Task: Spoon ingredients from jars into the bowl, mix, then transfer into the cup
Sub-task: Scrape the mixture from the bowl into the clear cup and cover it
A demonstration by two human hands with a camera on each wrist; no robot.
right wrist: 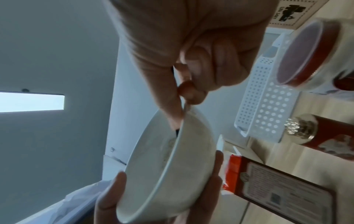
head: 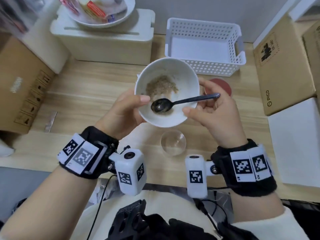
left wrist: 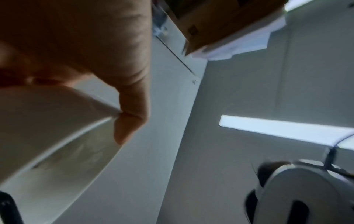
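Head view: we are holding the white bowl (head: 167, 92) above the table (head: 86, 94) and the glass cup (head: 173, 143), our left hand (head: 121, 111) clasping its rim, thumb inside; our right hand (head: 216, 110) is pinching the black spoon (head: 181, 102), whose tip is sitting in the brown mixture (head: 161, 87). Left wrist view: our thumb (left wrist: 132, 118) is pressing the rim. Right wrist view: our fingers (right wrist: 191, 91) are curling round the handle beside the red-lidded jar (right wrist: 314, 50).

I see a white bowl (head: 188, 78) holding tan-brown powder (head: 161, 85), a black spoon (head: 174, 103), a white perforated basket (head: 204, 32), a red-lidded jar (head: 223, 85), and a pale woodgrain table (head: 83, 101).
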